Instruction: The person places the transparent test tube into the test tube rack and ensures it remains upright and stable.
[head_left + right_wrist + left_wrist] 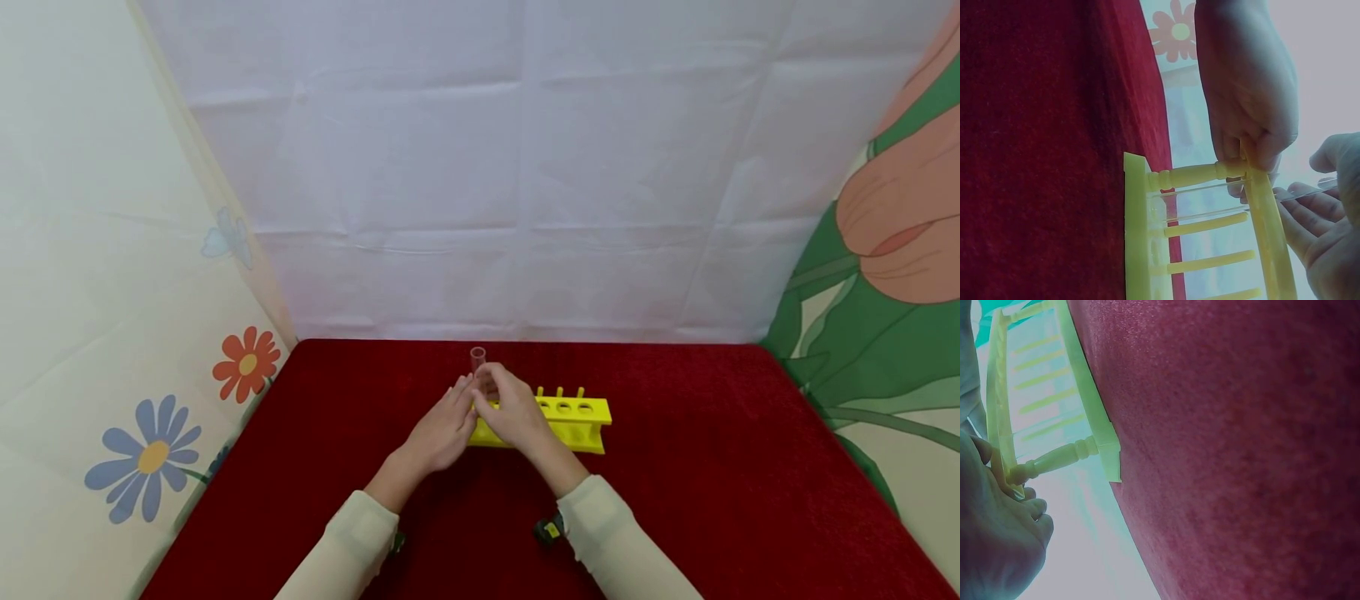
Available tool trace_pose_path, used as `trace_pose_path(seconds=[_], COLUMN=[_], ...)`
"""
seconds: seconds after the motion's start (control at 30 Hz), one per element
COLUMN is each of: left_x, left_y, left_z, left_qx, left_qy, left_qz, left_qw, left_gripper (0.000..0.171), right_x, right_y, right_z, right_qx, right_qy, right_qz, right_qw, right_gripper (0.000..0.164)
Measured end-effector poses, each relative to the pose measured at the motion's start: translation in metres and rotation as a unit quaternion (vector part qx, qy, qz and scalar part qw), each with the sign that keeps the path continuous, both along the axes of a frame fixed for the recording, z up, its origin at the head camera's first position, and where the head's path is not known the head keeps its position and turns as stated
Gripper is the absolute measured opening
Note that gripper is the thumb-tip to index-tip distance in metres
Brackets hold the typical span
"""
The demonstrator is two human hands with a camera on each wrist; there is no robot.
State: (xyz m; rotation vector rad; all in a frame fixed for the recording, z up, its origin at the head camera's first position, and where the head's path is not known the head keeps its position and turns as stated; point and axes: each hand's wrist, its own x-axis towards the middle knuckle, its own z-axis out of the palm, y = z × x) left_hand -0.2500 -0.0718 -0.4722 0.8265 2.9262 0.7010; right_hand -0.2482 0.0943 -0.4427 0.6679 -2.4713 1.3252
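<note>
A yellow test tube rack (592, 410) stands on the red cloth, and a clear test tube (477, 356) is upright in its left end. My left hand (441, 427) grips the left end of the rack's upper plate, its thumb and fingers on either side in the left wrist view. My right hand (513, 410) is at the tube's upper part, fingers loosely bent beside it. In the right wrist view, the thumb (1329, 153) stands apart from the tube. The tube's lower part shows between the rack's plates (1137, 237).
Red cloth (712, 467) covers the table around the rack. Short yellow pegs (559, 392) stick up along the rack's back. A pale sheet (525, 208) hangs behind, with flower-printed panels (150, 454) at both sides.
</note>
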Motion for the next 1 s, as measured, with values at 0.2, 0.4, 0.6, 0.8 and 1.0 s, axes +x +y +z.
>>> trace_pose_path(seconds=[0.2, 0.4, 0.6, 0.8, 1.0], left_x=[0.0007, 0.0007, -0.0003, -0.0007, -0.0017], left_y=[-0.0004, 0.0, -0.0003, -0.0009, -0.001], left_z=[-0.0002, -0.0017, -0.0041, -0.0053, -0.0056], left_qx=[0.002, 0.003, 0.0, 0.003, 0.009], left_qy=[-0.008, -0.004, -0.001, 0.005, 0.01], left_qz=[0.0, 0.002, 0.0, -0.006, -0.008], left_qw=[1.0, 1.0, 1.0, 1.0, 0.9999], left_gripper=[0.057, 0.057, 0.057, 0.057, 0.057], right_x=[0.0007, 0.0016, 0.0024, 0.0026, 0.0026], right_y=[0.0005, 0.0006, 0.0005, 0.0007, 0.0016], right_z=[0.0008, 0.0023, 0.0037, 0.0045, 0.0051], right_qx=[0.009, 0.02, 0.029, 0.031, 0.025], right_qy=[-0.004, -0.003, -0.009, -0.02, -0.022], right_qz=[0.0, -0.008, -0.014, -0.016, -0.014], right_qw=[1.0, 1.0, 0.999, 0.999, 0.999], right_gripper=[0.031, 0.031, 0.03, 0.03, 0.03])
